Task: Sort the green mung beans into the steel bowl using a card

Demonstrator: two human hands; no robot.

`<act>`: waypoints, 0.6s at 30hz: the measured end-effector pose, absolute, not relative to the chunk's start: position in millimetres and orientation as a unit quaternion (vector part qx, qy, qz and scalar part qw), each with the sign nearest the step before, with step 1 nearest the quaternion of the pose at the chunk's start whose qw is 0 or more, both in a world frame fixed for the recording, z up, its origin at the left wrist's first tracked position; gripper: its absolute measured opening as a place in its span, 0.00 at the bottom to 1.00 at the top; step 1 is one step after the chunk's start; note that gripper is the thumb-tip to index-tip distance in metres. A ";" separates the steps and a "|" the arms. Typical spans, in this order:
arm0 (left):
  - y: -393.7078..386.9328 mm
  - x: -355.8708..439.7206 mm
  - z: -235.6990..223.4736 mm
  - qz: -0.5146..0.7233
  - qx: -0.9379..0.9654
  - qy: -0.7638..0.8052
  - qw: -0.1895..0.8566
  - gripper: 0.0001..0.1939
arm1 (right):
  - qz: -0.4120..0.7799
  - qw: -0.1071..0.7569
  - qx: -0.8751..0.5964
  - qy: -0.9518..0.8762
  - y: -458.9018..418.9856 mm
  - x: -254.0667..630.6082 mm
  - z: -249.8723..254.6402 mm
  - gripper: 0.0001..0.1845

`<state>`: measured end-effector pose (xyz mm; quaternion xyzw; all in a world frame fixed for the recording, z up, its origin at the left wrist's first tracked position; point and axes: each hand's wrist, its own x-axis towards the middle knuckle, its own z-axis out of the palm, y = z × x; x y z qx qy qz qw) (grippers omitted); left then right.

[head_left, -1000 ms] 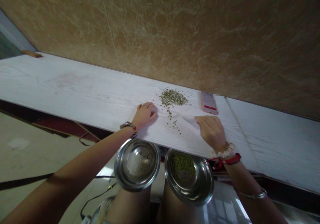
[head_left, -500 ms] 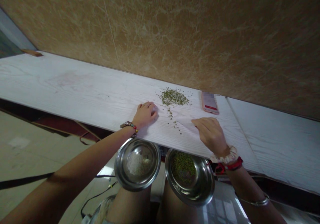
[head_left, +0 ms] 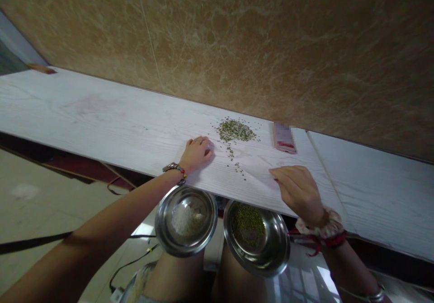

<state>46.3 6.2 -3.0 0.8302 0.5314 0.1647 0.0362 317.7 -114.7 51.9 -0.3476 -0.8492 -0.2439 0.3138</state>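
Small green beans, which look like mung beans, lie in a loose pile with pale grains among them. A thin trail of beans runs from the pile toward the front edge. My left hand rests on the white board left of the trail, fingers curled inward; what lies under them is hidden. To the right of the trail, my right hand hovers low with thumb and fingers pinched together, their contents too small to make out. Below the edge, one steel bowl holds white grains and the other steel bowl holds green beans.
A phone in a pink case lies right of the pile, near the brown marbled wall. Both bowls sit over my legs, against the front edge of the white board. A cable runs along the floor at left.
My right hand moved slightly left toward the trail, then back right and nearer the front edge, still pinched. My left hand stays in place. The pile and bowls look unchanged.
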 end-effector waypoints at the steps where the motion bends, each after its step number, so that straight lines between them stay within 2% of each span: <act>1: 6.0 46.3 -2.9 0.163 0.830 0.532 0.037 0.18 | -0.242 0.311 -0.349 -0.850 -112.7 316.5 50.9 0.17; 6: 5.6 46.2 -2.5 0.165 0.831 0.531 0.031 0.17 | -0.245 0.299 -0.356 -0.851 -104.1 313.1 42.7 0.18; 18: 5.6 46.5 -2.0 0.170 0.829 0.532 0.042 0.18 | -0.266 0.312 -0.402 -0.819 -98.9 318.2 43.5 0.13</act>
